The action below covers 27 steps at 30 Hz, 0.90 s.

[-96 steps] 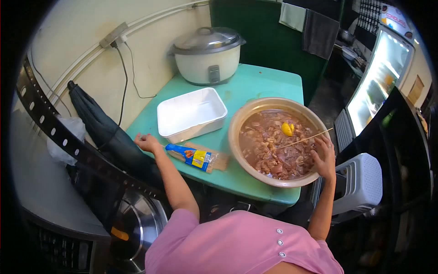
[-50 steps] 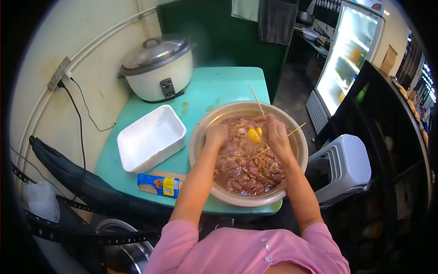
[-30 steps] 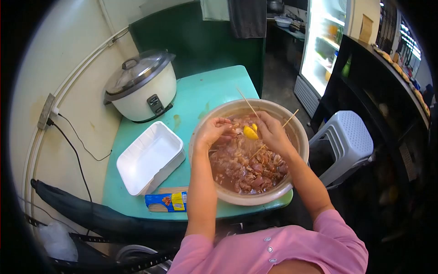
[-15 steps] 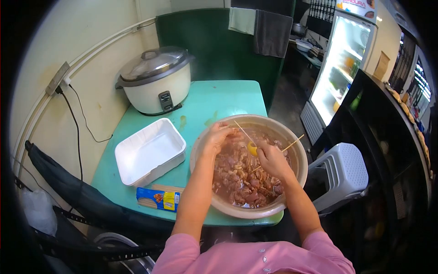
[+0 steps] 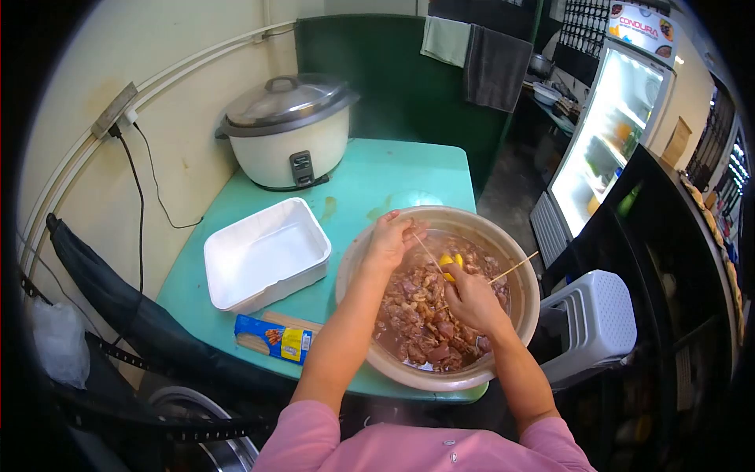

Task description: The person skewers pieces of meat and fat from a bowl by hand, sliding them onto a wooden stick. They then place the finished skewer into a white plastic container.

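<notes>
The right hand (image 5: pixel 474 300) pinches one skewer (image 5: pixel 425 248) over a basin (image 5: pixel 525 315) of meat (image 5: pixel 425 315); the left hand (image 5: pixel 393 240) curls near its tip, grip impossible to tell.

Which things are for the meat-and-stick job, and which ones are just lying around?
Part of the job:
Right hand, holding a thin stick
Left hand, near the stick's tip
Big basin and its meat
Pack of sticks, probably
White tray, maybe

Seemingly just there:
Big cooker
Plastic stool
Dark towel
Lit fridge
</notes>
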Available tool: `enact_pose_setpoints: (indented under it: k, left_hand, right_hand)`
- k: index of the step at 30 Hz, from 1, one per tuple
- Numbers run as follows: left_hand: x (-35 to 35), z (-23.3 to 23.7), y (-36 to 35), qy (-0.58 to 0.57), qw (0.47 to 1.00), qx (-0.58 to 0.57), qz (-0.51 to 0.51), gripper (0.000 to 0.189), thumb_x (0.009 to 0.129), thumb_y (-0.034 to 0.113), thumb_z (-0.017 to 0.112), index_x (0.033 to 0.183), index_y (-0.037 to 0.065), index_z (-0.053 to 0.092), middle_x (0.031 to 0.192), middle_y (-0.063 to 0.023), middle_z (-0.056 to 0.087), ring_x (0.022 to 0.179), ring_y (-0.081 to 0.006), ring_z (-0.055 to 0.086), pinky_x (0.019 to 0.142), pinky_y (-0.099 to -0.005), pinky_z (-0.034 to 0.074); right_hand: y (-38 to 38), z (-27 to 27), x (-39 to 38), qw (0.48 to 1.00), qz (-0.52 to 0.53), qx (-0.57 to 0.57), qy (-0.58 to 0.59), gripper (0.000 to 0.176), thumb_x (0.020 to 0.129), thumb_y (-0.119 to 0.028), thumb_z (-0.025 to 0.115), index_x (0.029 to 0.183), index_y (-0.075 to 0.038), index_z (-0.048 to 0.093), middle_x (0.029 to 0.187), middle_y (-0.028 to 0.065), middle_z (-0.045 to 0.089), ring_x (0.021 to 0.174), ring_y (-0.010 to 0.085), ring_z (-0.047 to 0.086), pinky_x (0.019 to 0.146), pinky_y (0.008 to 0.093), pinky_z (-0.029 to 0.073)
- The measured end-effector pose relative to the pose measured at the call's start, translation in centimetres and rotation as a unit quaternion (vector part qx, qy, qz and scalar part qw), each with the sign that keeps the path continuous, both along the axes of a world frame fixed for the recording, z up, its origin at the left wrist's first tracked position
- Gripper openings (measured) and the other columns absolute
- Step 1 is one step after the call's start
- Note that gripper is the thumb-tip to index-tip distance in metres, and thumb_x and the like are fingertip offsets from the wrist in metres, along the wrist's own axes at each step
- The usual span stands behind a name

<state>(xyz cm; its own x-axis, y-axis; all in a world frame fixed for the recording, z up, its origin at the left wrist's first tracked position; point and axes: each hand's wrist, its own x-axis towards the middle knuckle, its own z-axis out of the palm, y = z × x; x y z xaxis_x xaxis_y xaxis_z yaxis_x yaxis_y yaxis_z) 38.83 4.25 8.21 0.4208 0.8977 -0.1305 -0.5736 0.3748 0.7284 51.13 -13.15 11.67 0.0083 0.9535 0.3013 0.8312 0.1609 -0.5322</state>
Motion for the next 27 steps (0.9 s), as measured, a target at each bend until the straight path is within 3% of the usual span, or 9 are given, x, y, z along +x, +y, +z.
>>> enact_pose_setpoints:
  k: [2,4,11,14,17,19,27]
  left_hand:
    - [0.0,-0.3,0.3,-0.003,1.000,-0.008,0.000,0.034,0.090,0.000,0.049,0.118,0.005,0.029,0.102,-0.0213,0.056,0.097,-0.0382,0.062,0.086,-0.0503,0.052]
    - [-0.3,-0.5,0.6,-0.090,0.994,-0.028,-0.058,0.027,0.091,0.002,0.047,0.113,0.005,0.032,0.104,-0.0216,0.056,0.100,-0.0387,0.061,0.085,-0.0504,0.052]
    - [-0.2,-0.1,-0.1,-0.009,1.000,0.006,-0.026,0.017,0.093,0.007,0.045,0.108,0.006,0.037,0.105,-0.0196,0.059,0.099,-0.0339,0.061,0.086,-0.0472,0.051]
    - [-0.4,-1.0,0.8,0.013,1.000,0.022,-0.018,0.024,0.092,0.008,0.049,0.112,0.006,0.036,0.104,-0.0161,0.061,0.094,-0.0286,0.062,0.084,-0.0437,0.051]
    - [-0.8,-0.6,0.7,-0.079,0.993,0.007,-0.085,0.041,0.088,0.008,0.058,0.120,0.006,0.034,0.105,-0.0145,0.062,0.093,-0.0234,0.062,0.079,-0.0389,0.052]
    - [-0.5,0.5,-0.5,0.017,0.999,0.043,0.014,0.052,0.084,0.006,0.065,0.124,0.004,0.032,0.103,-0.0136,0.063,0.091,-0.0212,0.063,0.077,-0.0353,0.053]
    - [-0.6,0.4,-0.2,0.035,0.997,0.034,0.064,0.052,0.083,0.006,0.066,0.123,0.003,0.033,0.100,-0.0136,0.064,0.089,-0.0222,0.065,0.077,-0.0337,0.054]
  right_hand:
    - [0.0,0.1,-0.1,1.000,-0.004,-0.005,0.000,0.026,0.082,-0.009,0.049,0.106,-0.001,0.055,0.073,0.0265,0.060,0.072,0.0421,0.061,0.069,0.0495,0.046]
    - [0.1,0.1,0.0,1.000,-0.007,-0.011,0.000,0.026,0.082,-0.008,0.049,0.106,0.000,0.055,0.072,0.0265,0.060,0.072,0.0421,0.060,0.069,0.0496,0.046]
    - [0.3,0.1,0.0,0.999,-0.032,-0.002,0.001,0.028,0.082,-0.011,0.049,0.108,0.000,0.052,0.071,0.0284,0.059,0.070,0.0437,0.060,0.070,0.0527,0.045]
    - [0.3,0.2,0.1,0.999,-0.039,0.008,0.002,0.029,0.082,-0.011,0.049,0.109,-0.001,0.052,0.071,0.0283,0.059,0.070,0.0435,0.060,0.069,0.0524,0.046]
    - [0.3,0.3,0.1,0.999,-0.037,0.016,0.003,0.029,0.082,-0.012,0.050,0.109,-0.001,0.053,0.070,0.0277,0.059,0.069,0.0428,0.060,0.069,0.0519,0.046]
    - [0.3,0.2,0.1,0.999,-0.034,0.020,0.005,0.028,0.082,-0.012,0.050,0.109,-0.001,0.053,0.070,0.0274,0.060,0.069,0.0425,0.060,0.068,0.0515,0.046]
    - [-0.1,0.5,-0.4,1.000,-0.012,0.008,0.020,0.028,0.083,-0.014,0.050,0.109,-0.003,0.054,0.070,0.0252,0.060,0.069,0.0420,0.060,0.068,0.0511,0.046]
